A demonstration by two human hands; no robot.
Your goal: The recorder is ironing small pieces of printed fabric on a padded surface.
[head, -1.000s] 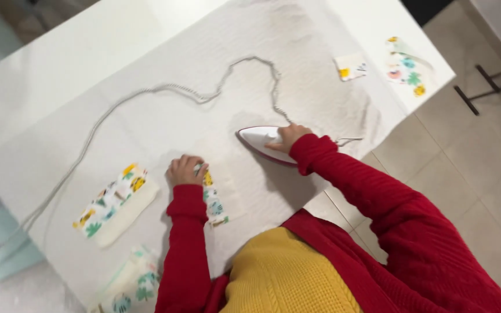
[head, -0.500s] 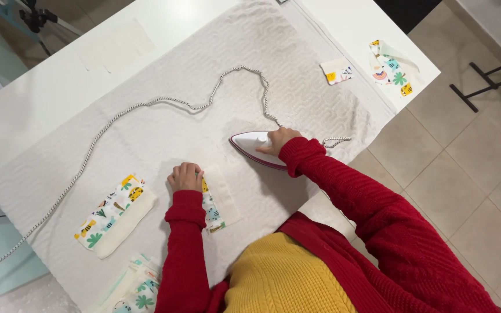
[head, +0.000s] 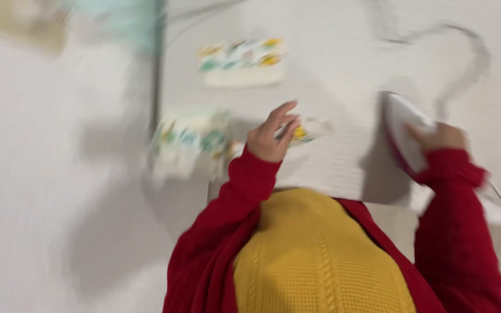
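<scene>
my right hand (head: 442,137) is wrapped on the iron (head: 404,134) near the table's right edge. my left hand (head: 269,139), fingers spread, hovers over the printed fabric piece (head: 302,132), perhaps touching; it's blurred.

White iron (head: 404,133), red sleeves (head: 244,185), yellow-and-green printed fabric pieces (head: 242,55).

Single head view, steep downward, close over blurred table (head: 59,174).
</scene>
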